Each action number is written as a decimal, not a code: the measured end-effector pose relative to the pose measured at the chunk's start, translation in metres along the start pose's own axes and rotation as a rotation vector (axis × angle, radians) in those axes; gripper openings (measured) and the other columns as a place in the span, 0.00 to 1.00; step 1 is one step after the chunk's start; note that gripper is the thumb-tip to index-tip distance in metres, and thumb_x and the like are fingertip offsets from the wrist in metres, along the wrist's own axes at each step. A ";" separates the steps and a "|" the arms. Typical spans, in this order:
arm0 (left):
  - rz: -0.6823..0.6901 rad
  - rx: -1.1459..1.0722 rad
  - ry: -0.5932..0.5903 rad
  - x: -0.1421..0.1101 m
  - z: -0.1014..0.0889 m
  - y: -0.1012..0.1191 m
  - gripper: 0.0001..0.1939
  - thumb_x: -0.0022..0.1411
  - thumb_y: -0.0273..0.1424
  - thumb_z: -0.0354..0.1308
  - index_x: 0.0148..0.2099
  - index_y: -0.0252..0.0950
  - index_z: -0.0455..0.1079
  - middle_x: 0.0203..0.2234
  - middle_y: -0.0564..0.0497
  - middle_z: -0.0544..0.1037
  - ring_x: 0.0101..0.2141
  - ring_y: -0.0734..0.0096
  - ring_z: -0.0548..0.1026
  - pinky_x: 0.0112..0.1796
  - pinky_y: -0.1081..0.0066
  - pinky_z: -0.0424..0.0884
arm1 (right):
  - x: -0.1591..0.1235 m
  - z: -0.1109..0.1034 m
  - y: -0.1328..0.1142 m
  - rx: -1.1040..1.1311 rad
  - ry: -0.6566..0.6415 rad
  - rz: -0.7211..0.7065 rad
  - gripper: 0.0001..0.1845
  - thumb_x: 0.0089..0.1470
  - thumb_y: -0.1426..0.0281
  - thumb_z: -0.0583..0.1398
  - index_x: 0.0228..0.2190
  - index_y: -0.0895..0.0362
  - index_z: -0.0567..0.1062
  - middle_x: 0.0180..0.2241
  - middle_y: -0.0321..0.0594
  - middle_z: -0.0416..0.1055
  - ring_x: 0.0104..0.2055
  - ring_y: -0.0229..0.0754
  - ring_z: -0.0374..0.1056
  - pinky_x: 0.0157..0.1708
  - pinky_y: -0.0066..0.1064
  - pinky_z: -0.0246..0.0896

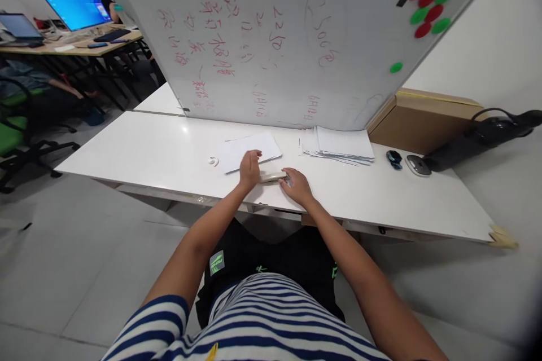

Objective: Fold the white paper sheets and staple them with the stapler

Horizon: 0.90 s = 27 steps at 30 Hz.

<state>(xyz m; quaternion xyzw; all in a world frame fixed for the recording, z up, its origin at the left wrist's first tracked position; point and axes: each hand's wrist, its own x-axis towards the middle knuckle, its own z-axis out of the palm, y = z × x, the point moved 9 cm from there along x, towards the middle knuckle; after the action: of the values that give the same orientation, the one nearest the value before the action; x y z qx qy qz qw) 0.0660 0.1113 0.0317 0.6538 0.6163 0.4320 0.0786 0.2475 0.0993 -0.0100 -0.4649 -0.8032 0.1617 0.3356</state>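
A pale beige, bar-shaped object (272, 176) lies low over the front of the white desk, between my two hands; its exact kind is hard to make out. My right hand (297, 186) closes round its right end, thumb below and fingers above. At its left end is my left hand (249, 169), turned on edge with the fingers bent together against it; part of its grip is hidden. Just behind my left hand lies a small stack of white paper (254, 146). Small pale curved pieces (214, 162) rest left of that stack.
A whiteboard (271, 39) with writing and magnets stands along the desk's back. Further right are a thicker paper stack (342, 144), a dark watch-like item (393, 158), a computer mouse (418, 165), a black bottle (474, 138) and a cardboard box (423, 118). A person sits behind a monitor (70, 3).
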 end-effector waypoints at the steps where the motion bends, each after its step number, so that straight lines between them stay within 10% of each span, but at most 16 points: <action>1: -0.004 0.073 -0.022 0.009 -0.001 -0.006 0.23 0.71 0.36 0.30 0.50 0.36 0.65 0.45 0.43 0.74 0.46 0.66 0.71 0.46 0.65 0.66 | 0.000 0.000 0.000 0.005 -0.006 0.004 0.21 0.56 0.60 0.55 0.49 0.55 0.70 0.50 0.45 0.70 0.53 0.50 0.64 0.53 0.44 0.58; 5: 0.046 0.439 -0.370 0.026 0.015 -0.035 0.25 0.63 0.46 0.50 0.57 0.39 0.62 0.60 0.43 0.62 0.60 0.52 0.56 0.54 0.56 0.57 | 0.000 -0.003 0.000 0.035 -0.002 0.028 0.22 0.59 0.58 0.52 0.49 0.55 0.70 0.50 0.45 0.69 0.53 0.49 0.64 0.54 0.44 0.58; 9: 0.051 0.570 -0.603 0.019 0.023 -0.058 0.22 0.65 0.45 0.48 0.57 0.41 0.62 0.62 0.44 0.59 0.60 0.53 0.57 0.53 0.56 0.58 | -0.001 -0.005 0.000 0.054 0.007 0.051 0.23 0.59 0.57 0.51 0.50 0.56 0.70 0.51 0.46 0.69 0.53 0.49 0.64 0.53 0.43 0.59; 17: 0.060 0.555 -0.655 0.025 0.018 -0.041 0.17 0.68 0.38 0.40 0.45 0.39 0.68 0.39 0.43 0.76 0.39 0.60 0.74 0.35 0.68 0.65 | -0.001 -0.007 0.001 0.062 0.011 0.057 0.23 0.60 0.57 0.50 0.50 0.55 0.70 0.50 0.45 0.69 0.52 0.49 0.65 0.52 0.43 0.59; 27: 0.039 0.600 -0.549 0.043 0.001 -0.018 0.17 0.65 0.32 0.43 0.32 0.37 0.71 0.27 0.45 0.76 0.30 0.61 0.72 0.29 0.68 0.59 | -0.001 -0.009 0.001 0.087 0.013 0.077 0.24 0.60 0.56 0.50 0.50 0.55 0.70 0.51 0.44 0.70 0.52 0.49 0.65 0.51 0.42 0.60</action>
<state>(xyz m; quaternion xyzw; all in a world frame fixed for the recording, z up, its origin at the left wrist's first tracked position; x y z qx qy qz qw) 0.0479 0.1535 0.0395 0.7504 0.6584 0.0438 0.0378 0.2544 0.0985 -0.0044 -0.4816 -0.7747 0.2059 0.3543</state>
